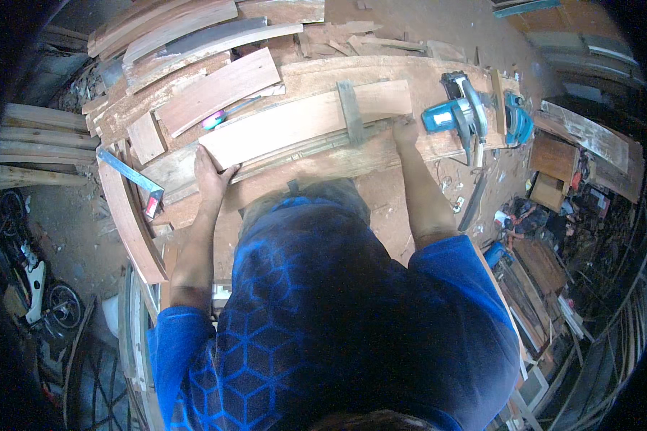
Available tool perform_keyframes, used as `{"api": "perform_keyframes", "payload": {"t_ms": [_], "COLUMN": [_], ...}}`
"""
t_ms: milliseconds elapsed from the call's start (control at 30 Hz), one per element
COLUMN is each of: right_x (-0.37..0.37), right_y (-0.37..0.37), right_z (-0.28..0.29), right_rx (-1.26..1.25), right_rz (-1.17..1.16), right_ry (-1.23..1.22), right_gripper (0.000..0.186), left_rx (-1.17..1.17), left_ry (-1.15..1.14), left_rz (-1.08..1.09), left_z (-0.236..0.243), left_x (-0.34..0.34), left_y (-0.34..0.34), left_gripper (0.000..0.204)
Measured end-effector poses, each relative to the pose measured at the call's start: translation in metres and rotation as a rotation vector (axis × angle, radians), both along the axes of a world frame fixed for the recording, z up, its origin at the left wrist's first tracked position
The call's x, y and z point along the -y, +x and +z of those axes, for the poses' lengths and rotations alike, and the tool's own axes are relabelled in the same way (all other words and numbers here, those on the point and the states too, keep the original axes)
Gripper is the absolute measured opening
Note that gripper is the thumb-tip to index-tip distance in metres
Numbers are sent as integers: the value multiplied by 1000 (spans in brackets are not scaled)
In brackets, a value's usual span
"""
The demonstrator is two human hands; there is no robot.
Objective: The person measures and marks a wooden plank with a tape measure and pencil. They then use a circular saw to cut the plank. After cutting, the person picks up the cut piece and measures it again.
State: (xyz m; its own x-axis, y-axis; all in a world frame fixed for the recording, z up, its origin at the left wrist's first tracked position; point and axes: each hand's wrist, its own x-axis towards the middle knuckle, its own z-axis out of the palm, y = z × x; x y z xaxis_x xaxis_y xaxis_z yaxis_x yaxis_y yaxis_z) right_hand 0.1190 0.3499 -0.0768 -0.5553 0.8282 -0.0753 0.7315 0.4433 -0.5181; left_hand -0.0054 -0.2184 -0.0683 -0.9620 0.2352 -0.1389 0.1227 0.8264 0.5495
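Note:
A long pale wooden board [287, 126] lies across the workbench in front of me. Its left end is in the grip of my left hand [213, 177], with the thumb along the near edge and the fingers at the end. At the near right corner, my right hand [405, 131] is closed on the board's edge; its fingertips are partly hidden. A narrow grey-green wood strip [350, 111] crosses the board closer to my right hand. Beneath the board's near edge, more thin wood [295, 154] shows.
Right of the board stands a teal circular saw [456, 115], with another teal power tool [517, 122] beyond it. A try square [131, 178] rests at the bench's left end. Planks [219, 90] are stacked behind. A bicycle [39, 287] is at lower left; a person [522, 219] is at right.

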Motion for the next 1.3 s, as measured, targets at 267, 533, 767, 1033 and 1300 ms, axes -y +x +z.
{"api": "perform_keyframes", "payload": {"t_ms": [267,533,767,1033,1300], "right_x": [-66,-121,-212,-218,-121], "right_y": [43,78,87,54,103], "right_z": [93,132,110,151,267], "right_rx": [121,43,94,-27,-401], "right_rz": [239,422,581,314,182], "right_ry": [498,514,160,12,-555], "right_gripper": [57,67,47,35,42], "left_rx": [-70,-176,-135,-256,-202], "left_ry": [-53,-159,-133,-318,-324], "left_rz": [-39,-150,-597,-624,-606], "left_z": [-11,31,33,25,22], "left_x": [-25,-100,-253,-274,-291], "left_y": [14,9,8,8,8], "left_gripper": [122,123,107,93,92]}}
